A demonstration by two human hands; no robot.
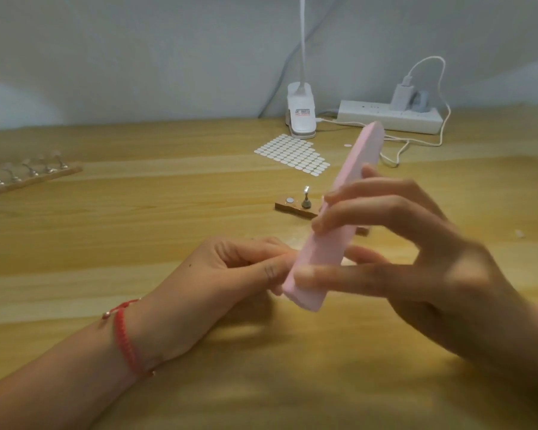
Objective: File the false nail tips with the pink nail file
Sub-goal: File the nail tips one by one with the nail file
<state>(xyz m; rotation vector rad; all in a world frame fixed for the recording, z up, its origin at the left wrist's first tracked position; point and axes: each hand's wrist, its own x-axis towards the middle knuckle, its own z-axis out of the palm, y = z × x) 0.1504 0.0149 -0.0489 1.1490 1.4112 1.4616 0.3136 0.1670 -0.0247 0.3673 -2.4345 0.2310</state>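
Observation:
My right hand [416, 259] holds the pink nail file [339, 212] between thumb and fingers, its long block tilted up and away from me. My left hand [230, 268], with a red bracelet on the wrist, has its fingertips pinched together against the file's lower left edge; whatever they hold is hidden behind the file. A small wooden stand [295, 207] just beyond the hands carries one metal peg with a clear nail tip [306, 190]. A longer wooden holder [31, 175] at far left carries several pegs with clear tips.
A sheet of white oval stickers [292, 153] lies on the wooden table [137, 212]. Behind it stand a white clip lamp base [301, 116] and a white power strip [389, 114] with a charger and looping cable.

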